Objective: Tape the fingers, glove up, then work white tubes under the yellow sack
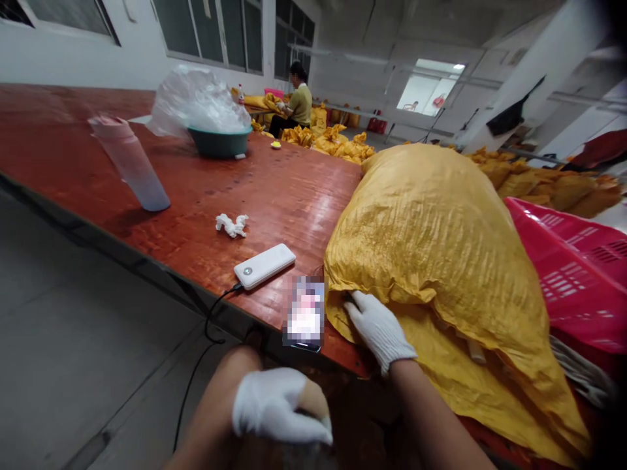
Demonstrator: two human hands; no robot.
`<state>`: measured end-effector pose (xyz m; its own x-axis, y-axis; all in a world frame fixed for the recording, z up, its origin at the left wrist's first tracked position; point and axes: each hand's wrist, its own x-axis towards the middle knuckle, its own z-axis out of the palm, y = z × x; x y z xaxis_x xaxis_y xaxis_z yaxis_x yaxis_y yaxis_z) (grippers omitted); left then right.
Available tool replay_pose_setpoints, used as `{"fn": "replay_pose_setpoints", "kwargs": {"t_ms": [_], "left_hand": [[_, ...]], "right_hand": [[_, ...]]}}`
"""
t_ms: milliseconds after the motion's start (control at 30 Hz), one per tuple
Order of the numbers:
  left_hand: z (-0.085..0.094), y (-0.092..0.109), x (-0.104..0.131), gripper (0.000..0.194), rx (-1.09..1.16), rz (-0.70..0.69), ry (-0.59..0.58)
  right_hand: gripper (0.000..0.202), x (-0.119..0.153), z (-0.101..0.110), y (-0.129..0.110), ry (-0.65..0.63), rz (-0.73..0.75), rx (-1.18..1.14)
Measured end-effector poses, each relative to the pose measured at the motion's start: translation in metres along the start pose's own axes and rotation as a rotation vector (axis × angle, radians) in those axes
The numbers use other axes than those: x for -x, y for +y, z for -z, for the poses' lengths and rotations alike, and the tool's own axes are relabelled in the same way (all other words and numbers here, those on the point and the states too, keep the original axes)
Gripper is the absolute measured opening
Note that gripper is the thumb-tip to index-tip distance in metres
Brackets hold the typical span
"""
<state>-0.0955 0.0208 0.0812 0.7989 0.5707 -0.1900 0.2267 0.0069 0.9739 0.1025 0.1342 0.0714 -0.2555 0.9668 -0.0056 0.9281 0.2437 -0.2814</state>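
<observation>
My left hand, in a white glove, is wrapped round a tan object whose kind I cannot make out, low in front of the table edge. A white glove also covers my right hand, which reaches to the open edge of a large, full yellow sack; its fingertips are partly hidden at the fold. Just left of that hand lies a lit phone at the table's edge.
On the red table are a white power bank with a black cable, crumpled tissue, a bottle and a green basin. A pink crate stands right. A person sits beyond, near yellow sacks.
</observation>
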Motion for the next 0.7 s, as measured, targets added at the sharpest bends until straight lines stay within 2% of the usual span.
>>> {"fn": "replay_pose_setpoints", "kwargs": {"t_ms": [67,133,200,233,300,367,467,567,700], "left_hand": [[0.011,0.002,0.026,0.027,0.001,0.126,0.266],[0.016,-0.010,0.042,0.033,-0.011,0.196,0.579],[0.016,-0.029,0.046,0.030,0.063,0.234,0.877],[0.015,-0.039,0.043,0.028,0.195,0.215,0.948],[0.010,-0.052,0.033,0.036,0.584,0.237,0.952],[0.003,-0.056,0.020,0.042,0.816,0.228,0.881],[-0.005,-0.050,0.002,0.036,1.042,0.188,0.804],[-0.007,-0.046,-0.007,0.032,1.123,0.168,0.806],[-0.007,-0.049,-0.010,0.029,1.054,0.187,0.900]], "right_hand": [[0.033,0.020,0.006,0.002,0.050,-0.042,-0.161],[0.035,0.046,0.009,0.008,0.129,-0.102,-0.333],[0.037,0.071,0.008,0.021,0.189,-0.162,-0.466],[0.038,0.082,0.007,0.029,0.214,-0.193,-0.511],[0.039,0.099,0.004,0.051,0.267,-0.248,-0.568],[0.038,0.111,0.001,0.074,0.333,-0.293,-0.588],[0.036,0.120,-0.005,0.102,0.393,-0.320,-0.645],[0.036,0.124,-0.010,0.112,0.404,-0.264,-0.669],[0.033,0.125,-0.012,0.109,0.427,-0.220,-0.604]]}}
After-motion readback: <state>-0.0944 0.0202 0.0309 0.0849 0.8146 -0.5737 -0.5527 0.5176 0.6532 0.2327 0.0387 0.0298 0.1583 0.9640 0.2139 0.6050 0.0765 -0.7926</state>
